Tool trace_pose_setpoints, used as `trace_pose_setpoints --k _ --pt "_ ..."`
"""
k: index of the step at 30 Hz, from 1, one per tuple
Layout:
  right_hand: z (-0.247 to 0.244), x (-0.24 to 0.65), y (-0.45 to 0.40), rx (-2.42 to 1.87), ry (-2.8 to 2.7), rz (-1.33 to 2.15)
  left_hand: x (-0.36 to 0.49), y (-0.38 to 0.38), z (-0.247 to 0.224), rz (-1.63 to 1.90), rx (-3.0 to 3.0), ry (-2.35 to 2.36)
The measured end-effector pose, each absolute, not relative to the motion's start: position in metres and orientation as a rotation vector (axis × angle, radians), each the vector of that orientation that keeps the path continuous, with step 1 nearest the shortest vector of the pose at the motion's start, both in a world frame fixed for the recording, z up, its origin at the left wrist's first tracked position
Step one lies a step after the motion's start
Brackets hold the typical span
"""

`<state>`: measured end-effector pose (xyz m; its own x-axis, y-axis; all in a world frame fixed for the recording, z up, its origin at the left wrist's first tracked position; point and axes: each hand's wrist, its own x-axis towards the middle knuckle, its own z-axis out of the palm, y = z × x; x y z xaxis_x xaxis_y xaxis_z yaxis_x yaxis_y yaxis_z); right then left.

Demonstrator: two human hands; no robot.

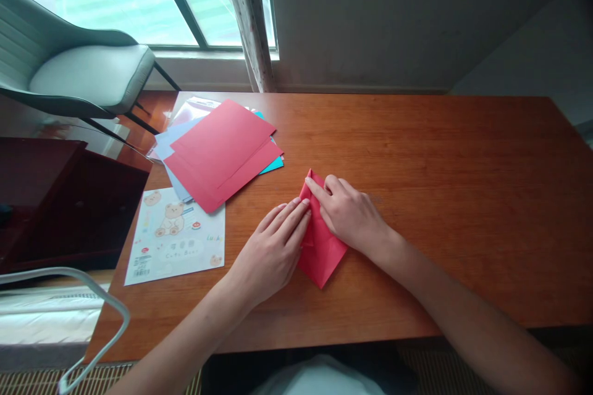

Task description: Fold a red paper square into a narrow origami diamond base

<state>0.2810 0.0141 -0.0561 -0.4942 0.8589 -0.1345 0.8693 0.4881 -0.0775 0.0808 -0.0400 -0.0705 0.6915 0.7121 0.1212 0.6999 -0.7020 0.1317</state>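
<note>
A sheet of red paper (pixel 323 259), folded into a narrow pointed shape, lies on the wooden table in front of me. My left hand (pixel 273 245) rests along its left side, the fingers stretched out together and their tips pressing on the paper near its upper part. From the right, my right hand (pixel 351 210) is closed on the paper's right side, with its index finger reaching toward the top point and the other fingers curled. My hands cover part of the folds. The lower tip of the paper points toward me.
Red sheets (pixel 222 154) lie over lilac and blue ones at the back left of the wooden table (pixel 445 197). Nearer is a white bear-print sheet (pixel 178 234). A chair (pixel 88 74) stands by the window, and a white cable (pixel 111 302) curves past the left edge.
</note>
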Motion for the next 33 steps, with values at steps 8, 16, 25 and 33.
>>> trace_pose_setpoints --k 8,16,25,33 --pt "-0.0552 0.2812 0.0125 1.538 2.650 -0.189 0.0797 -0.0385 -0.0695 0.253 2.782 1.174" --pt "-0.0554 0.2801 0.0133 1.540 2.624 -0.218 0.0805 -0.0387 -0.0699 0.260 2.778 1.174" --pt "-0.0542 0.2785 0.0145 1.545 2.604 -0.254 0.0829 -0.0380 -0.0688 0.304 2.729 1.181" --pt "-0.0544 0.2783 0.0142 1.549 2.607 -0.243 0.0829 -0.0382 -0.0713 0.300 2.740 1.185"
